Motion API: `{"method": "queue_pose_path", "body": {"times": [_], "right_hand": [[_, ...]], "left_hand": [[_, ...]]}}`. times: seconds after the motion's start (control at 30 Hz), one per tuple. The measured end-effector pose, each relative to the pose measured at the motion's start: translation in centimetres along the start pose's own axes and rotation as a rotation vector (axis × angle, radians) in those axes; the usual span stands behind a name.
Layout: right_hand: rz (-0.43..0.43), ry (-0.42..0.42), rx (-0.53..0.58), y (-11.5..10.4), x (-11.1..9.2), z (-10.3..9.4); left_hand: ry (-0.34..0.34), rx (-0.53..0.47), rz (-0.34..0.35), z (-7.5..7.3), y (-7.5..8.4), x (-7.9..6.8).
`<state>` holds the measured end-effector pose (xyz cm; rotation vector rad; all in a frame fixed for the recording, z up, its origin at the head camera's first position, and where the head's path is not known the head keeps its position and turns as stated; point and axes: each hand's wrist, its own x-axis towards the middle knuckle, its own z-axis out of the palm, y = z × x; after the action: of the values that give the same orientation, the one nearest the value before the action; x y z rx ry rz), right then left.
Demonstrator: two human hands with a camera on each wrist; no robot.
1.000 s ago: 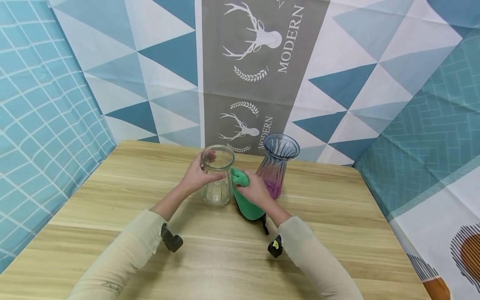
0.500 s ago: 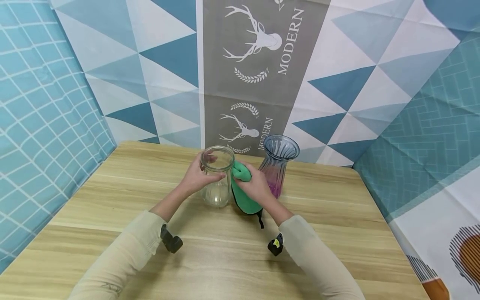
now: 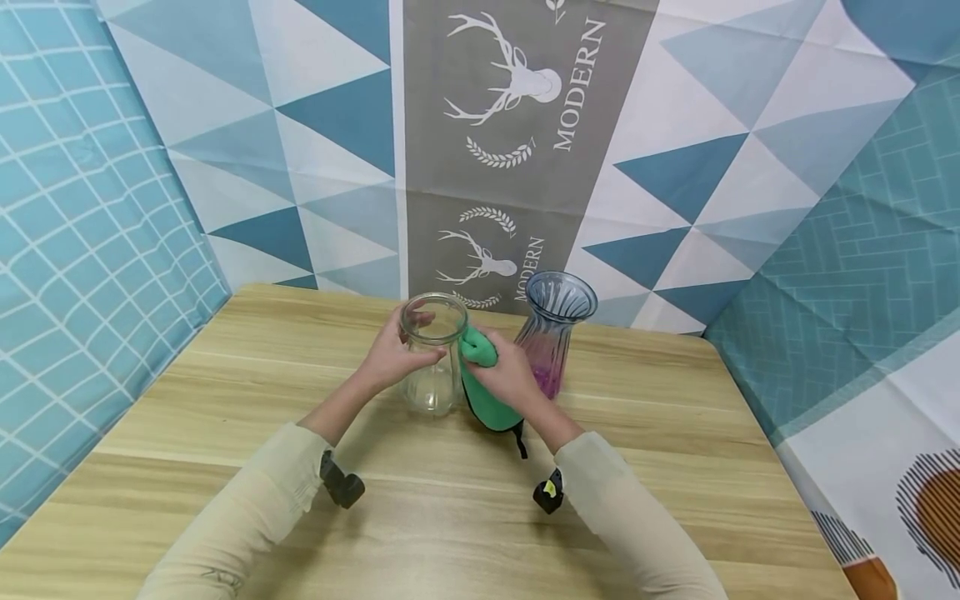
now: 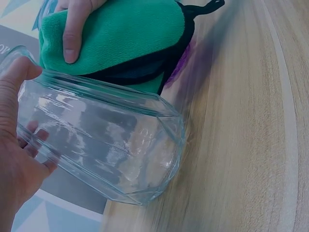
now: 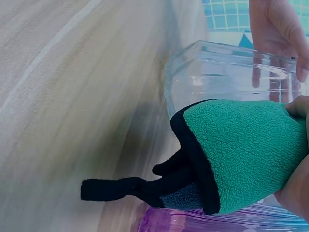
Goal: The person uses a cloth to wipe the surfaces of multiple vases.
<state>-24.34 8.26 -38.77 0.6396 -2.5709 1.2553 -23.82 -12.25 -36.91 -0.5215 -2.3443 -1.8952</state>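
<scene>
My left hand grips a clear glass vase around its neck, thumb on the near side and fingers behind, seen through the glass. The vase stands upright on the wooden table. A folded green cloth with black edging and a black hanging loop is bunched in my right hand. In the left wrist view the cloth lies right along the side of the vase, my right thumb pressing on it. In the right wrist view the cloth covers part of the vase.
A second ribbed glass vase, blue at the flared top and purple-pink at the base, stands just right of my right hand. The wooden table ends at a patterned wall covering close behind both vases.
The cloth in my right hand has shifted slightly up and left against the vase, its loop with it. My left hand keeps its grip on the vase, which stays almost in place.
</scene>
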Motion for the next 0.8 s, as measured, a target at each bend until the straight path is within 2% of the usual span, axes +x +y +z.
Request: {"method": "queue_pose_path", "body": {"times": [0.2,0.3,0.6,0.8], "right_hand": [[0.033,-0.033,-0.025,0.4,-0.3,0.3],[0.043,-0.054,-0.046,0.8,-0.4,0.6],[0.089,-0.113,-0.084,1.6,-0.7,0.9],[0.103,-0.107,-0.072,1.7,-0.7,0.8]], "left_hand": [[0.002,-0.021,0.015,-0.1,-2.3,0.8],[0.01,-0.01,0.033,-0.1,-2.6,0.8],[0.031,0.039,0.013,0.1,-2.7,0.8],[0.039,0.035,-0.025,0.2,-1.9,0.7]]}}
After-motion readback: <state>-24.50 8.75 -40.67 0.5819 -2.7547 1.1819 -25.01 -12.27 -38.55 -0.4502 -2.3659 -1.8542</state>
